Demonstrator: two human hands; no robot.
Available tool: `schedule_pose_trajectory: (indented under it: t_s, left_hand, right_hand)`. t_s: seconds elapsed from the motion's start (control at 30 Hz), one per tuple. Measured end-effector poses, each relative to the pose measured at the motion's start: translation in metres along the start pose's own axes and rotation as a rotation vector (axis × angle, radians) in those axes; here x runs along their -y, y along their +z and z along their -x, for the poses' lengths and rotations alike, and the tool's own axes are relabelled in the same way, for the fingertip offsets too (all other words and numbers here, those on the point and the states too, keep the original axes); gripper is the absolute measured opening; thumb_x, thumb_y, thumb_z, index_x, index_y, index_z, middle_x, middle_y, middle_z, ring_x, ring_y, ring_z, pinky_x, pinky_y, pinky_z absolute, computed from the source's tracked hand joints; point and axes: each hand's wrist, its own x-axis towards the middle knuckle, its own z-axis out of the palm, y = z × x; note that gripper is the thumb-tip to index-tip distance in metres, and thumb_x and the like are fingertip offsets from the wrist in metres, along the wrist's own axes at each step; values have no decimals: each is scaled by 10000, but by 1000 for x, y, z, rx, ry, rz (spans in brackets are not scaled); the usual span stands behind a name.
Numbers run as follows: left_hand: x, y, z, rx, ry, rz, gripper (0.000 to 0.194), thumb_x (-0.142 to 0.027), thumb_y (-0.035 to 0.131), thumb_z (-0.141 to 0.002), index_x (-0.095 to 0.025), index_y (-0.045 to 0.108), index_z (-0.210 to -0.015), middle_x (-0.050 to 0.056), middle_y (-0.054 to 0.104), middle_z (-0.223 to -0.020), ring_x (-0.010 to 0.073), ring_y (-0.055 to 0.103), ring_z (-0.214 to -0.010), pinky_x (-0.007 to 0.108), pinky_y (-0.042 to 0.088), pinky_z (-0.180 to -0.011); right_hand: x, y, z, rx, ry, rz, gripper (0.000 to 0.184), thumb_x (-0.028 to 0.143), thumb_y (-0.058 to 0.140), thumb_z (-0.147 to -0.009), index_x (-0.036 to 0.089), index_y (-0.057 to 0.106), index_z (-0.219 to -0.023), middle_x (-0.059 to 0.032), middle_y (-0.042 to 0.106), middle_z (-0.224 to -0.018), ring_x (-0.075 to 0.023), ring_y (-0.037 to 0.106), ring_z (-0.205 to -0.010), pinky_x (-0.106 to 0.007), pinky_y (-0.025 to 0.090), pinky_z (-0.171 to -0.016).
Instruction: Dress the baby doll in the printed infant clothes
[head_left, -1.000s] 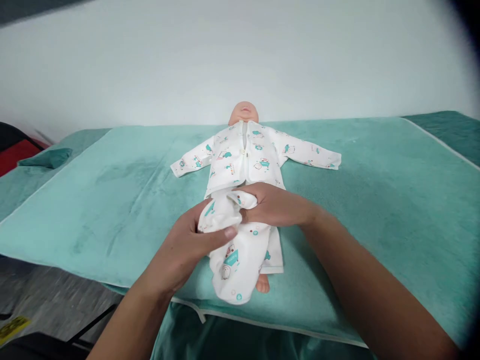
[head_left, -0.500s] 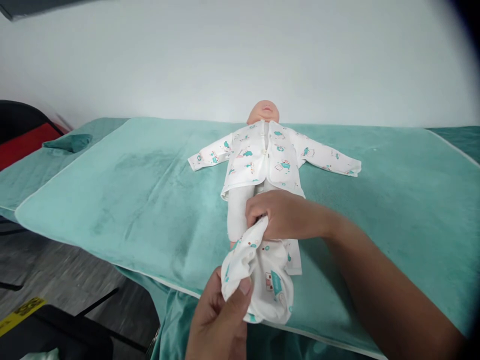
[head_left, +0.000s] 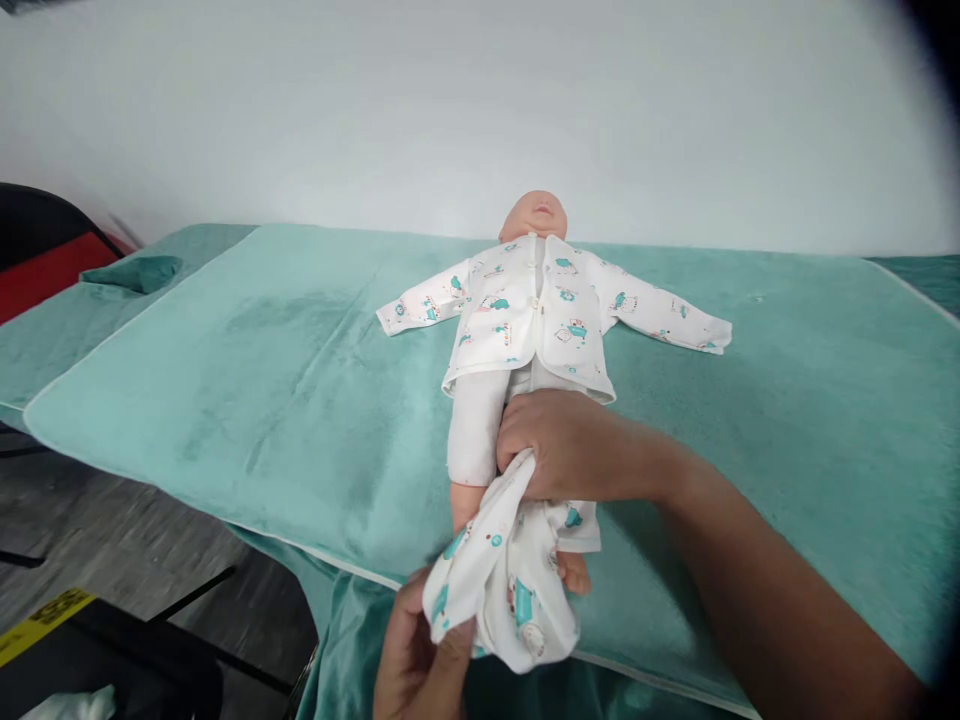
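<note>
A baby doll point(head_left: 534, 215) lies on its back on a teal towel point(head_left: 285, 380), head towards the wall. It wears a white printed jacket point(head_left: 540, 315) with both sleeves spread out. Its white printed trousers point(head_left: 506, 585) are bunched below the knees, and one white leg point(head_left: 474, 430) and a bare foot point(head_left: 576, 575) show. My left hand point(head_left: 416, 660) grips the bunched trousers at the towel's near edge. My right hand point(head_left: 562, 445) is closed on the trousers' upper edge, over the doll's other leg.
A folded teal cloth point(head_left: 131, 272) lies at the far left of the table. Beyond it stands something red and black point(head_left: 41, 270). A grey floor with a yellow tape strip point(head_left: 41, 622) and a dark object lies at the lower left. A white wall runs behind.
The trousers have come down from the doll's waist to its lower legs, baring one white leg. My left hand has moved towards me with the cloth; my right hand stayed on the leg.
</note>
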Motion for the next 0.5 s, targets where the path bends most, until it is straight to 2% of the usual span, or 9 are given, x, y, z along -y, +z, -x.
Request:
schedule_pose_trajectory:
  t_s: [0.1,0.23,0.33,0.43,0.5]
  left_hand:
    - [-13,1,-11,-12,-21,12,440,-448,861,-589,-221,696,-927,47,728,-991,262,663,-990,324,538,-820]
    - [-31,9,-22,113,-82,-52,399,-452,839,-638,-197,656,-883,-5,657,-727,155,598,-698,232,464,-624]
    - [-43,16,-25,194,-94,-87,392,-486,817,-661,-189,619,-822,-28,591,-638,110,488,-580,203,363,-536]
    - [-52,24,-26,214,-32,-177,360,-516,740,-753,-194,615,-853,-29,563,-645,108,441,-579,208,330,-524]
    - [-55,28,-31,195,98,-266,343,-533,677,-813,-202,619,-882,-17,570,-689,126,461,-618,224,353,-544]
  right_hand:
    - [0,-1,0,10,13,17,194,291,667,-823,188,687,-659,-14,675,-706,-163,575,-762,-296,362,-720]
    - [0,-2,-1,3,44,20,198,299,647,-838,186,691,-682,-1,659,-701,-133,546,-711,-284,313,-664]
    - [0,-4,-1,9,55,8,192,283,641,-833,183,661,-671,18,624,-676,-114,508,-653,-285,283,-636]
    - [-1,-7,-1,13,50,-58,205,273,624,-847,186,614,-662,35,574,-649,-105,473,-628,-284,278,-628]
    - [-2,-9,-1,-1,61,-135,241,311,612,-869,191,587,-661,46,530,-627,-101,447,-614,-277,278,-614]
